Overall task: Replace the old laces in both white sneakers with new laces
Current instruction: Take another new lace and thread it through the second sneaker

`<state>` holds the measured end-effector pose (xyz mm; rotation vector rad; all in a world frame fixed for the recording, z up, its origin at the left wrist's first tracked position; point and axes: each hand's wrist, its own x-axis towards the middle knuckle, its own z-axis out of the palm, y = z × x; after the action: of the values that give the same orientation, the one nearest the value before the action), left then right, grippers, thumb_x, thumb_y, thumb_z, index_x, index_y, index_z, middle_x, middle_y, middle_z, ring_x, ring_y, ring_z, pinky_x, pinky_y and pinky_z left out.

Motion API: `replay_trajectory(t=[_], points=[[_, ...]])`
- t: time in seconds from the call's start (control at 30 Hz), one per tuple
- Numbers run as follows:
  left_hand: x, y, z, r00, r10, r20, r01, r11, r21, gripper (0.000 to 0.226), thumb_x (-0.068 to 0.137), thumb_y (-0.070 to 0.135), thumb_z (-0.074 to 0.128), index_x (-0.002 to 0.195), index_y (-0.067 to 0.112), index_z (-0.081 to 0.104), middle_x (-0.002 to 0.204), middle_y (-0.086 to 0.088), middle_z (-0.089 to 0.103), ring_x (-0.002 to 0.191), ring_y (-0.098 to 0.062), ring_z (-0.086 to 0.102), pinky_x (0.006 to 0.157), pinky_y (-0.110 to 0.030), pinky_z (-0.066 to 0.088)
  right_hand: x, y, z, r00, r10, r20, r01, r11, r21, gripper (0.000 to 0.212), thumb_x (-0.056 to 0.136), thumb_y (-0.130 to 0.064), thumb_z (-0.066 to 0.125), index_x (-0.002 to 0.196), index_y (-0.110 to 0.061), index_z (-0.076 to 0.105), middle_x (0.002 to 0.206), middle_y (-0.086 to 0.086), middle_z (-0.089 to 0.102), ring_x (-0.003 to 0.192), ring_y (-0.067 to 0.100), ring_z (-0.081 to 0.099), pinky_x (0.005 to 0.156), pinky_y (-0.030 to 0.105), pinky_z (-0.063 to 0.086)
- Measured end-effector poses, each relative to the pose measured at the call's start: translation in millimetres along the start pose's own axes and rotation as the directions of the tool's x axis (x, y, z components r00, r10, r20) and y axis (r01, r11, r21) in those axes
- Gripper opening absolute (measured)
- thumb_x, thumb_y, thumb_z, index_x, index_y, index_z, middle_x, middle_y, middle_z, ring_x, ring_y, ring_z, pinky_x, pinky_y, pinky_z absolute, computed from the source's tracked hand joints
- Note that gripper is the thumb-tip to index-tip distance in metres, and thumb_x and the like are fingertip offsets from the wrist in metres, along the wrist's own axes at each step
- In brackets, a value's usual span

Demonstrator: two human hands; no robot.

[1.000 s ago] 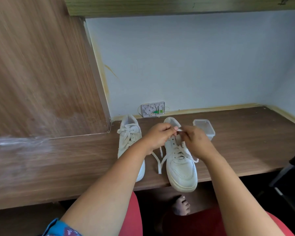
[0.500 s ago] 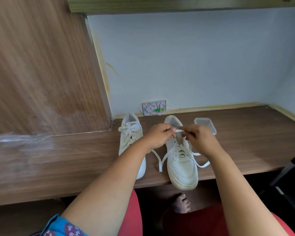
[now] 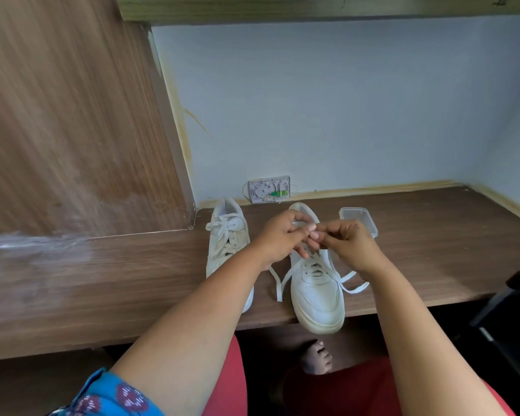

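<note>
Both hands, left [image 3: 278, 238] and right [image 3: 347, 244], pinch the lace [image 3: 278, 285] above the right sneaker [image 3: 317, 295], whose toe overhangs the desk [image 3: 433, 259] edge; left sneaker [image 3: 227, 244] just beside; open desk rightward.

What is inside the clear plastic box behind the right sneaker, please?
Little can be told. Only the rim and far part of the clear plastic box show, and no contents appear there. The right hand covers its near corner, so that part stays hidden.
</note>
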<state>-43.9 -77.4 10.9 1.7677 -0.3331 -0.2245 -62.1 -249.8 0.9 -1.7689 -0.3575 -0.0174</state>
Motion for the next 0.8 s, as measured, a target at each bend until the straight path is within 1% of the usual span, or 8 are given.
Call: replay_trajectory(t=[0.1, 0.2, 0.27, 0.4, 0.5, 0.6, 0.7, 0.8], points=[[6.0, -2.9, -3.8, 0.985, -0.072, -0.159, 0.065, 0.997, -0.051, 0.027, 0.092, 0.029, 0.065, 0.108, 0.010, 0.056, 0.073, -0.009, 0.067, 0.049, -0.013, 0.058, 0.045, -0.015, 0.043, -0.3, 10.0, -10.3, 0.991, 0.075, -0.112, -0.096, 0.977, -0.191, 0.005, 0.085, -0.017, 0.073, 0.087, -0.019, 0.076, 0.076, 0.001, 0.074, 0.078, 0.017, 0.070, 0.083, 0.035, 0.057], [13.5, -23.3, 1.6, 0.951, -0.061, -0.303, 0.146, 0.953, 0.266, 0.021, 0.087, 0.029, 0.072, 0.082, 0.016, 0.056, 0.074, -0.003, 0.063, 0.065, -0.020, 0.064, 0.063, -0.029, 0.058, -0.9, 17.6, -10.1, 0.985, 0.058, -0.165, -0.125, 0.895, -0.428, 0.007, 0.082, -0.020, 0.076, 0.079, -0.026, 0.074, 0.071, -0.009, 0.070, 0.068, -0.002, 0.064, 0.067, 0.014, 0.048], [15.9, -29.9, 9.6, 0.938, -0.053, -0.341, 0.217, 0.858, 0.465, 0.032, 0.084, 0.040, 0.070, 0.068, 0.020, 0.052, 0.067, 0.002, 0.061, 0.067, -0.020, 0.063, 0.067, -0.034, 0.055, -0.7, 16.4, -1.6, 0.986, 0.033, -0.163, -0.108, 0.875, -0.473, 0.005, 0.081, -0.017, 0.077, 0.082, -0.022, 0.075, 0.074, -0.011, 0.069, 0.069, -0.010, 0.061, 0.061, 0.005, 0.042], [19.9, -28.0, 19.2, 0.928, -0.117, -0.355, 0.307, 0.782, 0.543, 0.045, 0.084, 0.052, 0.059, 0.076, 0.009, 0.066, 0.073, -0.005, 0.066, 0.068, -0.019, 0.065, 0.056, -0.027, 0.047, 2.7, 22.5, 11.7, 0.981, -0.001, -0.194, -0.106, 0.836, -0.538, 0.008, 0.081, -0.014, 0.076, 0.088, -0.016, 0.078, 0.084, -0.001, 0.073, 0.079, 0.010, 0.068, 0.071, 0.019, 0.053], [17.5, -26.1, 17.0, 0.930, -0.118, -0.349, 0.300, 0.793, 0.530, 0.035, 0.086, 0.034, 0.056, 0.059, 0.013, 0.049, 0.069, -0.008, 0.065, 0.069, -0.021, 0.065, 0.059, -0.031, 0.051, 3.6, 25.4, 14.7, 0.969, 0.036, -0.244, -0.157, 0.852, -0.499, 0.011, 0.084, -0.012, 0.072, 0.093, -0.014, 0.077, 0.087, 0.000, 0.072, 0.073, 0.002, 0.063, 0.061, 0.004, 0.045], [12.3, -19.4, 12.1, 0.924, -0.026, -0.381, 0.262, 0.768, 0.584, 0.039, 0.089, 0.021, 0.053, 0.054, 0.015, 0.038, 0.054, 0.001, 0.046, 0.062, -0.020, 0.052, 0.055, -0.030, 0.042, 4.6, 23.2, 12.1, 0.972, 0.087, -0.219, -0.186, 0.852, -0.490, 0.012, 0.089, -0.014, 0.067, 0.098, -0.013, 0.075, 0.090, 0.001, 0.071, 0.076, 0.005, 0.063, 0.061, 0.006, 0.044], [8.9, -17.7, 14.9, 0.914, -0.080, -0.399, 0.285, 0.825, 0.488, 0.044, 0.086, 0.040, 0.057, 0.051, 0.016, 0.044, 0.052, 0.002, 0.051, 0.055, -0.013, 0.053, 0.049, -0.025, 0.038, 3.5, 21.5, 10.0, 0.978, 0.132, -0.164, -0.197, 0.853, -0.484, 0.017, 0.091, -0.011, 0.061, 0.102, -0.013, 0.074, 0.094, 0.002, 0.073, 0.087, 0.013, 0.066, 0.075, 0.020, 0.047], [12.3, -20.3, 17.6, 0.917, -0.121, -0.379, 0.319, 0.793, 0.519, 0.051, 0.081, 0.060, 0.056, 0.061, 0.013, 0.059, 0.067, -0.002, 0.065, 0.071, -0.012, 0.060, 0.055, -0.026, 0.044, 3.7, 21.7, 11.3, 0.981, 0.091, -0.173, -0.171, 0.830, -0.530, 0.017, 0.090, -0.008, 0.062, 0.101, -0.013, 0.074, 0.092, 0.001, 0.073, 0.087, 0.015, 0.066, 0.075, 0.020, 0.049]])
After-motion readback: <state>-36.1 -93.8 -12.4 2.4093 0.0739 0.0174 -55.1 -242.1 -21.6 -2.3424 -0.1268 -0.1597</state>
